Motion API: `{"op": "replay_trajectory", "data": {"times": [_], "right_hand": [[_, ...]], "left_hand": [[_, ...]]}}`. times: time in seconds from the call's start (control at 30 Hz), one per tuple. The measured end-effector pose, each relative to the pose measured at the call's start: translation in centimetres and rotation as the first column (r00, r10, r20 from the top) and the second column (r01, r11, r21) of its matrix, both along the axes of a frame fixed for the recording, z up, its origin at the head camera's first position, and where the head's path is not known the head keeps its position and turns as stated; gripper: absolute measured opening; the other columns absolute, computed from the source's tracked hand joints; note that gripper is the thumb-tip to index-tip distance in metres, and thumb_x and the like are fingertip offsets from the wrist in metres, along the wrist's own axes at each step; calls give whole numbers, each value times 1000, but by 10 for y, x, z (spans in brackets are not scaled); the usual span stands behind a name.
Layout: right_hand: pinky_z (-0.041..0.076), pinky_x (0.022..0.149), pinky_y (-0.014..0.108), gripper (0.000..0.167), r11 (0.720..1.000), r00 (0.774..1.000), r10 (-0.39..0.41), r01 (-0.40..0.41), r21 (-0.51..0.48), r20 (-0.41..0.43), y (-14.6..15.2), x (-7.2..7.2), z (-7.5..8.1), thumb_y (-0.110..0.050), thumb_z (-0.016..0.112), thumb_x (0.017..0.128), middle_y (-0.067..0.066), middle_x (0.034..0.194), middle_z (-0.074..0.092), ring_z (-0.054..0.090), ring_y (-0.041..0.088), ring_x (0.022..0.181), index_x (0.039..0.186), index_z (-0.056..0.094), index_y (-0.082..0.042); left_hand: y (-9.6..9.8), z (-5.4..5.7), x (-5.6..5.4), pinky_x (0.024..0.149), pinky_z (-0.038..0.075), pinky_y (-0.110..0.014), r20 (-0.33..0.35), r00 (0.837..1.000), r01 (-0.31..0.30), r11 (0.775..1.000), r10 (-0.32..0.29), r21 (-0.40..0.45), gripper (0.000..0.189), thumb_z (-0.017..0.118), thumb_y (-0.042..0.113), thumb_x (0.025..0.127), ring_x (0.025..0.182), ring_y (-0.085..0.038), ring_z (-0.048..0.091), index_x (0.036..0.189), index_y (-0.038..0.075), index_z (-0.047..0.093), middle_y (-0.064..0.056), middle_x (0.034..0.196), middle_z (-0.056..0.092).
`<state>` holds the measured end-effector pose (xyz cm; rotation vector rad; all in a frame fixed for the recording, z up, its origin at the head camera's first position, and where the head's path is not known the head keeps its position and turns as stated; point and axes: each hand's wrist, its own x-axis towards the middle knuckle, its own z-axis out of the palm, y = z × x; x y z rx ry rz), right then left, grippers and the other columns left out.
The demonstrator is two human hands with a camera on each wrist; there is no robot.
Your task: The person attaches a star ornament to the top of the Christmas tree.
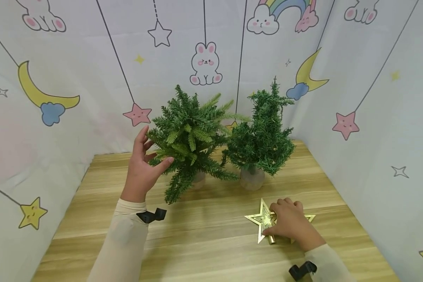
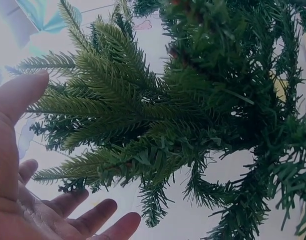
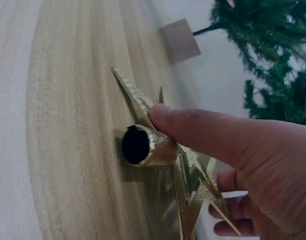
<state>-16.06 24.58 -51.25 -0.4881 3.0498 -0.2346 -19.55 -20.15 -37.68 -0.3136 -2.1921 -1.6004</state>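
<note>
1. Head view: left grip [image 1: 141,170], mine; fingers and thumb spread, holding nothing, beside the left tree. Whether skin meets needles, I cannot tell.
2. Right grip [image 1: 290,219], mine; thumb and curled fingers pinching the gold star.
3. Gold star [image 1: 266,220], one; on the counter [image 1: 204,246], in front of the right tree. Hazard: an edge hold on thin arms may let it twist or bend.
4. Socket [image 3: 162,148], hollow, part of the star; could catch on the counter if dragged.
5. Second star [image 1: 310,217], gold; just beside the first, mostly hidden. Hazard: my fingers may snag both.
6. Left tree [image 1: 187,129], bushy, on a small base; a careless left-side push could tip it.
7. Right tree [image 1: 264,141], close alongside; a knock to its neighbour might carry across, branches being so near.
</note>
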Motion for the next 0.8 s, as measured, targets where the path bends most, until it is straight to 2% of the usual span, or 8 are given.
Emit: {"op": "replay_trajectory", "data": {"times": [0.1,0.23,0.33,0.43,0.5,0.6,0.7,0.8], "right_hand": [[37,82,50,69,999,999,20,-19,-41,28,1,-1,1,-65,89,65,-2,102,66,60,27,100,109,71,-15],[49,85,50,44,989,994,40,-25,-146,97,4,-3,3,-41,88,79,2,104,71,67,27,96,108,70,-13],[53,82,46,24,967,982,75,-29,-253,172,7,-3,9,-22,81,88,1,101,69,65,22,91,105,68,-12],[48,73,38,14,935,968,130,-47,-351,217,12,-2,17,-9,76,91,-2,90,61,55,15,81,97,64,-12],[43,69,34,15,915,961,170,-72,-397,217,15,-2,24,-5,74,92,-4,84,55,49,13,76,92,61,-13],[42,66,30,13,879,955,212,-94,-467,207,19,-2,36,-5,73,93,-6,83,55,48,9,74,92,62,-12],[50,70,29,8,853,959,224,-107,-510,174,22,-4,52,-8,74,95,-6,90,64,56,6,80,96,67,-12],[54,74,29,6,847,974,191,-102,-522,119,23,-5,77,-12,74,96,-6,98,70,63,6,87,100,71,-15]], "left_hand": [[0,-1,0,113,38,-57,4,1000,-3,1000,3,-13,105,85,16,88,148,-30,36,164,43,19,-10,166,24],[2,-3,-2,111,40,-57,-12,1000,-29,996,28,-86,105,87,23,86,148,-32,36,164,45,20,-5,167,25],[4,-5,-4,110,42,-56,-43,998,-53,985,47,-164,102,88,29,85,147,-31,36,163,44,24,-1,165,29],[5,-6,-4,109,42,-58,-39,998,-61,977,54,-203,94,87,33,86,147,-34,36,162,39,32,-4,166,28],[6,-7,-3,109,41,-61,-3,998,-62,978,63,-200,86,85,37,88,145,-38,39,160,35,38,-10,168,23],[7,-6,-3,109,41,-62,43,997,-60,982,69,-178,78,81,40,90,146,-41,38,158,26,44,-14,170,19],[10,-5,-7,109,42,-57,32,998,-55,989,61,-139,74,80,40,91,146,-33,38,155,21,48,-11,163,33],[14,-3,-12,103,44,-54,9,999,-43,995,44,-88,68,80,39,91,141,-27,42,150,22,53,-7,149,46]]}}
